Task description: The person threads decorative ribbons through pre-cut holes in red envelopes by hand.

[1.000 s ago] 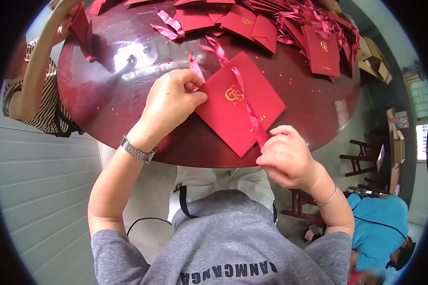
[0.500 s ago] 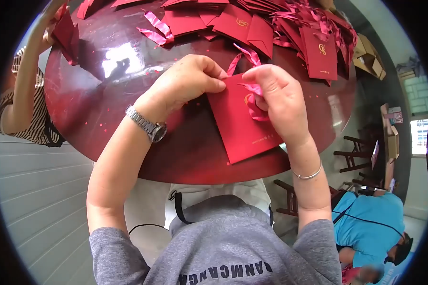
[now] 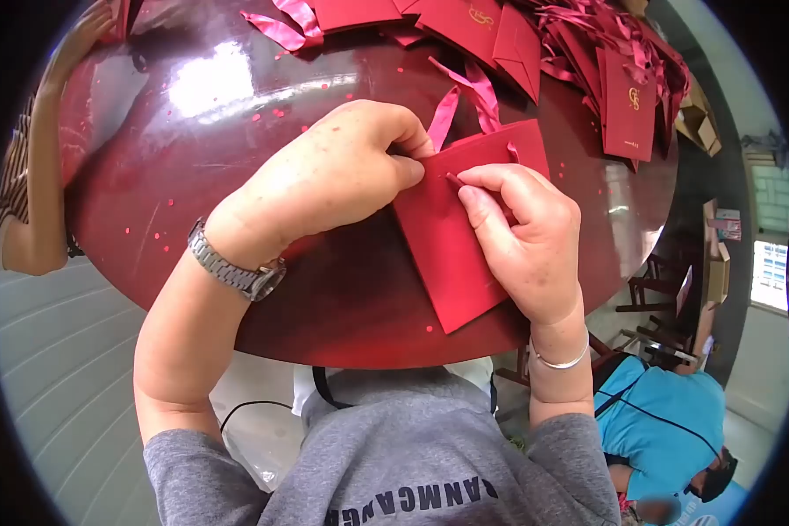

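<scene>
A red paper gift bag [image 3: 451, 263] lies tilted on the round table, its plain face up. My left hand [image 3: 351, 171], with a metal watch on the wrist, pinches the bag's upper left corner between thumb and fingers. Over the bag's upper part, my right hand [image 3: 530, 232] is closed in a pinch. A short dark red ribbon end [image 3: 454, 179] sticks out from its thumb and forefinger. Beyond the bag's top edge stands a pink ribbon handle [image 3: 482, 96]. My right fingers and palm hide the bag's right side.
Red bags with ribbons [image 3: 622, 105] are heaped along the far side of the glossy table [image 3: 324, 324]. Small red paper dots are scattered about. At left, another person's hand [image 3: 88, 31] is by a red bag. A person in blue [image 3: 666, 421] bends down at lower right.
The gold print on the bag in my hands no longer shows. The pink ribbon across its front is gone from sight, leaving a short end at my right fingertips. The view has shifted.
</scene>
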{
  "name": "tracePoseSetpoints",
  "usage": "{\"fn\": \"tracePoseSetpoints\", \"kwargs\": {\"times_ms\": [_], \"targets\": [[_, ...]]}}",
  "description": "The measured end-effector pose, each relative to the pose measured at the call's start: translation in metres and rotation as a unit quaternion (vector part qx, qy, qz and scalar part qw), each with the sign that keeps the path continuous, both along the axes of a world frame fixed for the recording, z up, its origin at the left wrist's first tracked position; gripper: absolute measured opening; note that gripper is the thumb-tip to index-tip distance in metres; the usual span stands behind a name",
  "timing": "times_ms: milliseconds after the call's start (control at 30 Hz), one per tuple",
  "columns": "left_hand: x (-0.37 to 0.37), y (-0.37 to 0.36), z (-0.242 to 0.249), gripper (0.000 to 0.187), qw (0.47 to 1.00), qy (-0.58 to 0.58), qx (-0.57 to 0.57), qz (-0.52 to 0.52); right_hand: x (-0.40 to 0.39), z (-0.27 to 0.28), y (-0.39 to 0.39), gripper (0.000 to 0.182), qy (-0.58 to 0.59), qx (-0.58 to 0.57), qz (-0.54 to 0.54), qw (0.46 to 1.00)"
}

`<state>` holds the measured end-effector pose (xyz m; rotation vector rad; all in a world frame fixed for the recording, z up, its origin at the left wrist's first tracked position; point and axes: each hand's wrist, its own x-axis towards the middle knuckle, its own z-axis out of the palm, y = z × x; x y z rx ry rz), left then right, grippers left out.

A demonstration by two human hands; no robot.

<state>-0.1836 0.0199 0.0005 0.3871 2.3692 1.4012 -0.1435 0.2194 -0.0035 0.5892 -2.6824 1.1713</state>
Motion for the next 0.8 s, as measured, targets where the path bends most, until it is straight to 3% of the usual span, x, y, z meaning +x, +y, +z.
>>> {"fn": "tracePoseSetpoints", "kwargs": {"times_ms": [500, 633, 800], "targets": [[0.004, 0.003, 0.002, 0.022, 0.999, 0.030, -0.008, 0.025, -0.002, -0.004, -0.012, 0.006, 0.092, 0.069, -0.002, 0.993], [0.009, 0.007, 0.001, 0.019, 0.998, 0.043, -0.004, 0.051, -0.003, 0.009, -0.021, 0.005, 0.082, 0.192, -0.013, 0.978], [0.016, 0.011, -0.009, 0.016, 0.978, 0.185, -0.001, 0.095, -0.008, 0.024, -0.044, 0.010, 0.100, 0.348, -0.022, 0.932]]}}
